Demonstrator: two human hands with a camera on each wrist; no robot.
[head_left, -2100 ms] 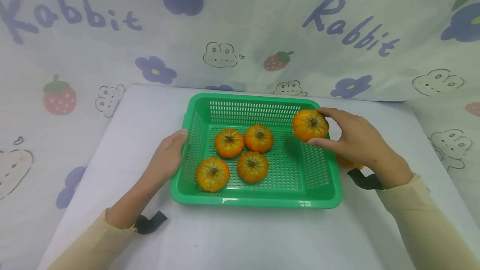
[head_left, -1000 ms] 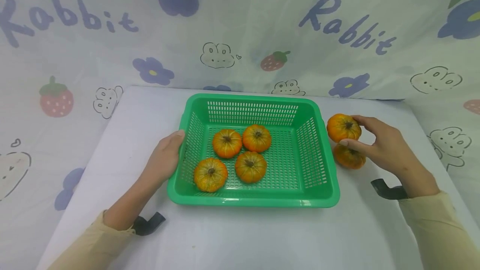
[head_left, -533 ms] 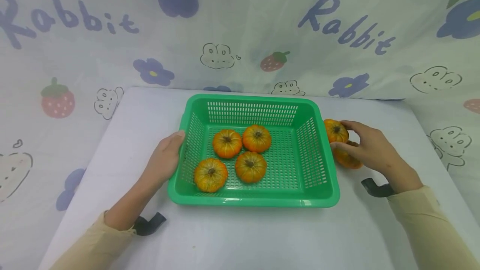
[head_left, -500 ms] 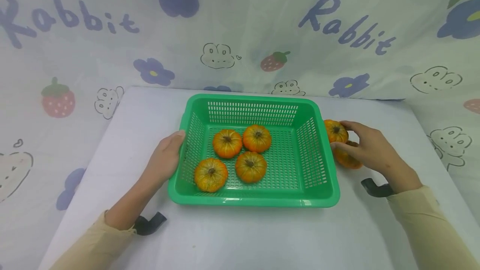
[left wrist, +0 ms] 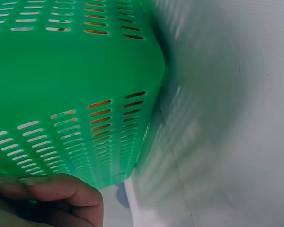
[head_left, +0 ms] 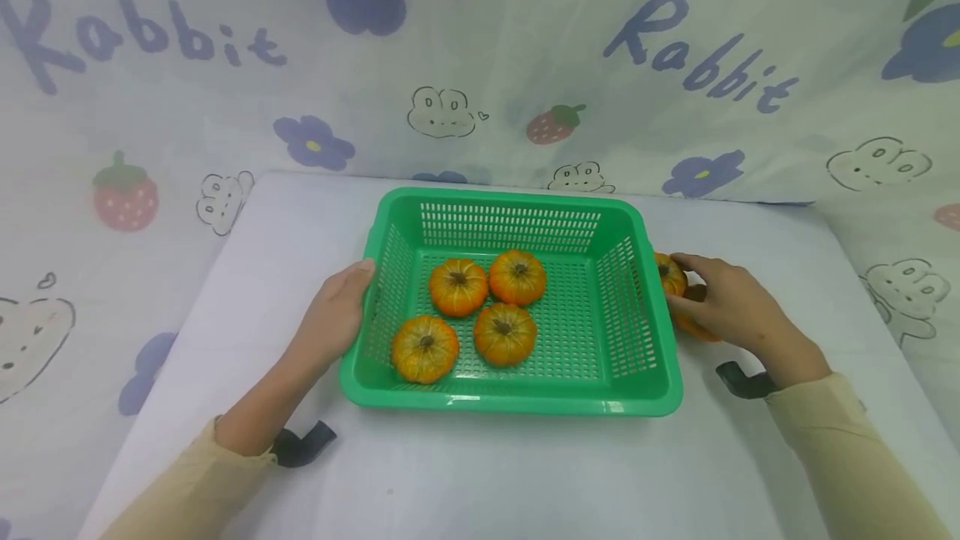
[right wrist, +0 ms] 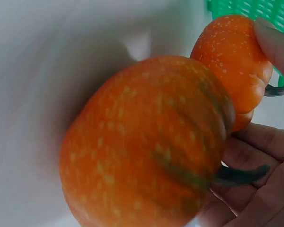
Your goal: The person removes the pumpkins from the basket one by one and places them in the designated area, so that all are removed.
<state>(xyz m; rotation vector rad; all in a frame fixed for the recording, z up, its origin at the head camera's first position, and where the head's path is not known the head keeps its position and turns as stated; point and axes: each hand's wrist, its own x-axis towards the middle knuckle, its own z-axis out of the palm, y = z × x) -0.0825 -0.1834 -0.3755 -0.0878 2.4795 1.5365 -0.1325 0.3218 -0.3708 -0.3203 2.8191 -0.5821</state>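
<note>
My left hand (head_left: 333, 311) grips the left rim of a green plastic basket (head_left: 510, 404); curled fingers show at its slotted wall in the left wrist view. My right hand (head_left: 731, 307) is outside the basket's right wall, thumb and fingers around a small orange pumpkin (head_left: 670, 275) that the rim partly covers. Against it, nearer me, lies a second pumpkin (right wrist: 142, 146), large in the right wrist view and mostly under my hand in the head view. Inside the basket sit several more pumpkins, among them a front-left pumpkin (head_left: 425, 348) and a back pumpkin (head_left: 517, 277).
A white-covered table (head_left: 480, 482) carries everything. Behind it hangs a cloth (head_left: 495, 40) printed with rabbits, strawberries and flowers. The right part of the basket floor (head_left: 566, 323) shows bare mesh. Black straps (head_left: 303, 444) sit at both wrists.
My right hand has carried its pumpkin out of the basket over the right rim, then down and left beside the outer wall, next to the other pumpkin. My left hand keeps its grip.
</note>
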